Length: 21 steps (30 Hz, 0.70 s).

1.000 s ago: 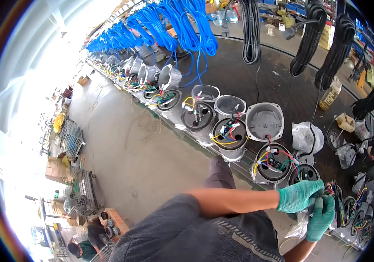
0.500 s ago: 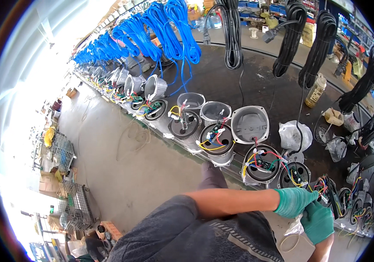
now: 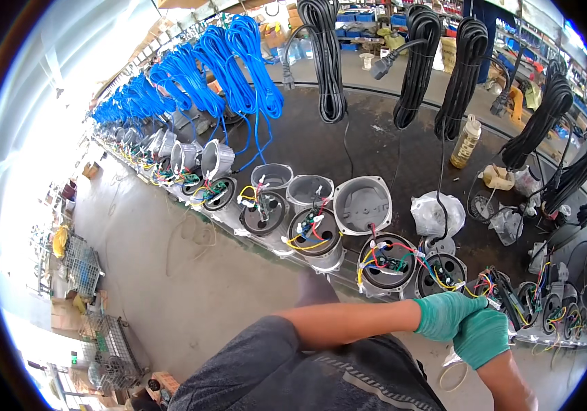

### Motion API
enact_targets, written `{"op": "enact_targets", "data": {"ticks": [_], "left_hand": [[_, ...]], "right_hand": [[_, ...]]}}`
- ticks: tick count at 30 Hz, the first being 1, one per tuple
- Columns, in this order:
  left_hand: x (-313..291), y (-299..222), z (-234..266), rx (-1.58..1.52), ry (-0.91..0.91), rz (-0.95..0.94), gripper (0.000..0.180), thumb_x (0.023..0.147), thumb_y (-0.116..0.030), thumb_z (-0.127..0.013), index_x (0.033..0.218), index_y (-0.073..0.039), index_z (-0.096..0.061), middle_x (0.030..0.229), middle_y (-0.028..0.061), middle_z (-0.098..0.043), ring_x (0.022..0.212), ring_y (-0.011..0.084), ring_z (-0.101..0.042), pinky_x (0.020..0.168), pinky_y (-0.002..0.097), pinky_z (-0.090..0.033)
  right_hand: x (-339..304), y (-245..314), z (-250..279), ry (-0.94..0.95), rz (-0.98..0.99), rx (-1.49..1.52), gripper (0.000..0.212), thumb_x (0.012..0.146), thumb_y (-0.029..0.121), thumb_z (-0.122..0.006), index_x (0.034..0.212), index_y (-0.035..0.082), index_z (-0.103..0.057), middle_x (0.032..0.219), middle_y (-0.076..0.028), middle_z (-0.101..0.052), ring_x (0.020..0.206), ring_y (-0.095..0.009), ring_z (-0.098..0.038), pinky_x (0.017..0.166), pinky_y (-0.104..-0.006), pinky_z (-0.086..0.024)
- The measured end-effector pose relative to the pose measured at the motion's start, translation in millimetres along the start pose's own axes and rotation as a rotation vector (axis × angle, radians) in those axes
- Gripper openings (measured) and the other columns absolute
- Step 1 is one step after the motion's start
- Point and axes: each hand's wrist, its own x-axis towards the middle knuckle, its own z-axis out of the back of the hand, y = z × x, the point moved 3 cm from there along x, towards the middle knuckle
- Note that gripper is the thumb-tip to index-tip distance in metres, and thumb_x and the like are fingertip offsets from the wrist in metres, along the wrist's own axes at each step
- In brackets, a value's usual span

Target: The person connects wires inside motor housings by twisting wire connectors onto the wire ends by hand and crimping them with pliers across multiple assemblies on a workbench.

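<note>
My left hand (image 3: 448, 316), in a green knit glove, is closed with its fingertips at a bundle of coloured wires (image 3: 486, 282). A white wire connector (image 3: 493, 303) shows just past those fingertips. Pressed against it from below is my right hand (image 3: 483, 337), gloved alike, its fingers curled; what they hold is hidden. Left of the hands stands an open motor housing (image 3: 442, 274) with a yellow wire running toward my fingers. Another housing (image 3: 387, 264) beside it has red, yellow and green wires and a small circuit board on top.
More wired housings (image 3: 264, 214) line the bench edge to the far left. Grey metal covers (image 3: 362, 205) and a plastic bag (image 3: 437, 214) lie behind them. Black cable coils (image 3: 418, 68) and blue cable coils (image 3: 256, 65) hang above the dark bench (image 3: 382, 147). A bottle (image 3: 466, 142) stands on it.
The view has shifted, so the bench and housings sit farther left and slightly lower. My hands stay together at the wires, the right one now tucked closer under the left.
</note>
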Motion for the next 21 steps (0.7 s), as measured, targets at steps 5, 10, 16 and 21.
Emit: {"op": "enact_targets", "data": {"ticks": [5, 10, 16, 21], "left_hand": [[0.8, -6.0, -1.8, -0.478, 0.016, 0.071, 0.034, 0.113, -0.038, -0.053, 0.132, -0.014, -0.067, 0.119, 0.0068, -0.074, 0.098, 0.0184, -0.069, 0.091, 0.0348, -0.055], [19.4, 1.3, -5.3, -0.21, 0.014, -0.107, 0.034, 0.112, -0.04, -0.057, 0.126, -0.012, -0.069, 0.114, 0.0024, -0.073, 0.096, 0.0126, -0.066, 0.087, 0.0325, -0.054], [35.1, 38.2, -1.0, -0.557, -0.09, -0.218, 0.016, 0.109, -0.026, -0.063, 0.112, -0.01, -0.065, 0.092, 0.0022, -0.061, 0.089, 0.0172, -0.058, 0.08, 0.0341, -0.051], [9.6, 6.5, 8.3, 0.139, -0.288, -0.52, 0.031, 0.092, 0.005, -0.069, 0.117, -0.008, -0.057, 0.095, 0.004, -0.061, 0.085, 0.0168, -0.057, 0.075, 0.0328, -0.051]], "right_hand": [[0.6, -3.1, -3.0, 0.024, 0.015, -0.084, 0.008, 0.077, 0.026, -0.074, 0.077, 0.018, -0.078, 0.075, -0.006, -0.074, 0.073, -0.03, -0.073, 0.062, -0.0457, -0.054], [-0.4, -6.1, 12.7, 0.059, 0.021, -0.152, 0.01, 0.079, 0.025, -0.073, 0.078, 0.015, -0.077, 0.077, -0.009, -0.074, 0.074, -0.031, -0.073, 0.062, -0.0453, -0.055], [5.9, -27.2, 29.1, -0.117, -0.09, 0.121, 0.014, 0.079, 0.018, -0.072, 0.087, 0.007, -0.075, 0.082, -0.013, -0.072, 0.072, -0.034, -0.071, 0.064, -0.0479, -0.056], [2.4, -39.8, 19.6, -0.347, 0.067, -0.014, 0.019, 0.073, 0.021, -0.076, 0.082, 0.007, -0.067, 0.077, -0.011, -0.063, 0.069, -0.031, -0.066, 0.062, -0.0443, -0.054]]}}
